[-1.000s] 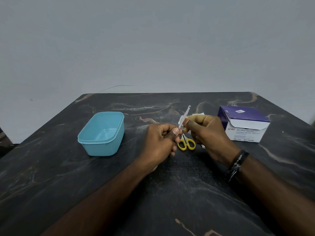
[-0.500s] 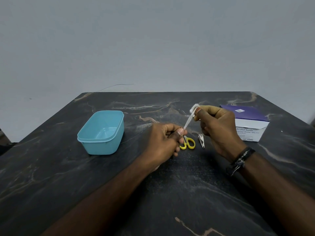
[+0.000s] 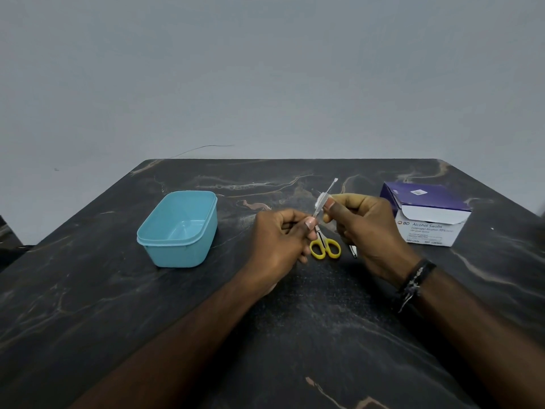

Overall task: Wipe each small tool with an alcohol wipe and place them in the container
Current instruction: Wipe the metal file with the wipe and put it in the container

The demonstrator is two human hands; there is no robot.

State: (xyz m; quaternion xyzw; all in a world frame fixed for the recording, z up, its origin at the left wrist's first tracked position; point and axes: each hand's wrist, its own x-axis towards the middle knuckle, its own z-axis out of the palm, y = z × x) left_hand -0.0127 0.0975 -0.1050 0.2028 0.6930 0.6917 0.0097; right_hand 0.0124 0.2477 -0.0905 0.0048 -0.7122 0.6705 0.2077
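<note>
My left hand (image 3: 283,240) pinches the lower end of a thin metal tool (image 3: 329,188), probably tweezers, which slants up and to the right. My right hand (image 3: 365,228) pinches a small white alcohol wipe (image 3: 321,200) round the tool's middle. Small scissors with yellow handles (image 3: 326,249) lie on the table under my hands. A metal nail clipper (image 3: 353,250) lies just right of them, partly hidden by my right hand. The light blue container (image 3: 180,228) stands open and empty to the left.
A purple and white box of alcohol swabs (image 3: 427,214) stands open at the right, behind my right hand. The dark marbled table (image 3: 265,335) reaches a grey wall at the back. A thin wire (image 3: 203,147) shows at the far edge.
My right hand has slid the wipe back down from the tool's tip to its middle. The left hand and the tool have barely moved.
</note>
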